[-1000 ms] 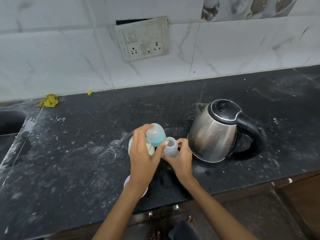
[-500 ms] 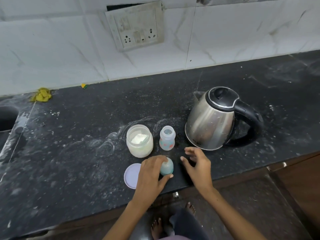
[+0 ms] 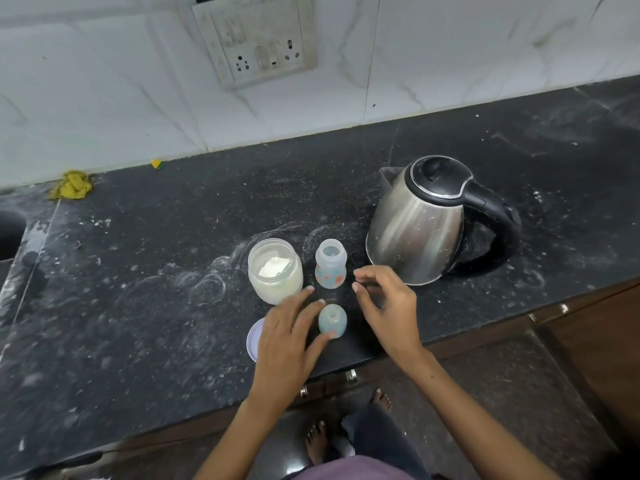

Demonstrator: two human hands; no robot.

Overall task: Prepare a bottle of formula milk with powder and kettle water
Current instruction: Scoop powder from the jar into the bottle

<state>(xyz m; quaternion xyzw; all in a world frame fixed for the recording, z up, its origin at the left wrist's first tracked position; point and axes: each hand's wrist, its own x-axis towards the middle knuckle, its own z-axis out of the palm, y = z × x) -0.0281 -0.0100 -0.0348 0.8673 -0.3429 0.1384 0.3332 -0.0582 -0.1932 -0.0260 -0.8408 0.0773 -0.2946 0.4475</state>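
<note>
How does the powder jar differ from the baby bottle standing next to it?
The powder jar is wider and squatter; the baby bottle is narrow with a necked top. The jar holds white powder, while the bottle looks empty. The jar's wall is plain; the bottle carries orange and teal prints. Both stand upright and uncapped on the dark counter, side by side near the kettle.

A home kitchen: black speckled stone table, white marble-patterned wall tiles, steel electric kettle, sink edge.
</note>
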